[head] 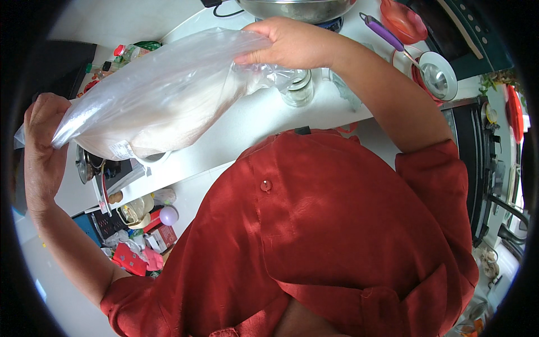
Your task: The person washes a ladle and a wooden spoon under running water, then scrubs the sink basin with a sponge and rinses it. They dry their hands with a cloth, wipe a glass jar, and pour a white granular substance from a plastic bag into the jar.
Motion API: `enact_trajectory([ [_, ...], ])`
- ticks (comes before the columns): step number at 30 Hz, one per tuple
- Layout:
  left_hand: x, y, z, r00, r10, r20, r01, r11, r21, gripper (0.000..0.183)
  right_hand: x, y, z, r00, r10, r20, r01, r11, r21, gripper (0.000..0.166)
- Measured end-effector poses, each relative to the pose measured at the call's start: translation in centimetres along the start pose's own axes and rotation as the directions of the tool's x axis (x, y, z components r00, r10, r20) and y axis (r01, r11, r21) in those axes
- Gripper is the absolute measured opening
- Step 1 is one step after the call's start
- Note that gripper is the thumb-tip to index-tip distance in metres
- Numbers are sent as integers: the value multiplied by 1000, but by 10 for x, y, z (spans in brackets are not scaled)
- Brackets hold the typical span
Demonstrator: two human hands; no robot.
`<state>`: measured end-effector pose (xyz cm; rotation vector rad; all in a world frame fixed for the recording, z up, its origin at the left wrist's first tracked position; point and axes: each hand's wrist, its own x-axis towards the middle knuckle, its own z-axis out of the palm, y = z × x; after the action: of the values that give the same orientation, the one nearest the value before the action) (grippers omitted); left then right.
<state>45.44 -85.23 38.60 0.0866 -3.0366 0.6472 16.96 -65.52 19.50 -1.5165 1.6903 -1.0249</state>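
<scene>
A large clear plastic bag (168, 80) with pale off-white contents stretches slantwise above the white counter. My left hand (44, 120) grips its lower left end, fingers curled around gathered plastic. At the upper right end, my right hand (286, 44) pinches the film between thumb and fingers. A small white label (122, 149) bearing print is stuck low on the bag. Just below my right hand, a glass jar (299, 94) stands on the counter, partly covered by loose plastic. The rim of a white round vessel (156, 158) shows under the bag, mostly hidden.
A steel bowl (297, 9) sits at the back. To the right are a purple-handled ladle (383, 33), a red plastic container (403, 22) and a dark green oven (459, 33). Bottles (130, 52) stand behind the bag; a pot lid (84, 164) lies left, boxes (162, 238) below.
</scene>
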Motion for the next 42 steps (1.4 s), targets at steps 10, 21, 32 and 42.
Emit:
enact_trajectory([
  [10, 6, -3, -6, 999, 3, 43, -3, 1000, -12, 45, -4, -1, -3, 1000, 10, 18, -10, 999, 52, 42],
  [21, 8, 4, -4, 992, -125, 30, 125, 992, -16, 37, -5, 0, -6, 1000, -9, 30, 6, 996, 87, 40],
  [32, 13, 3, -9, 991, -127, 49, 128, 992, -1, 28, -2, 2, -7, 1000, -23, 1, 23, 1000, 6, 41],
  [42, 17, -1, -12, 998, -25, 51, 26, 1000, -12, 34, -4, 3, -7, 1000, -28, 7, 28, 999, 35, 40],
])
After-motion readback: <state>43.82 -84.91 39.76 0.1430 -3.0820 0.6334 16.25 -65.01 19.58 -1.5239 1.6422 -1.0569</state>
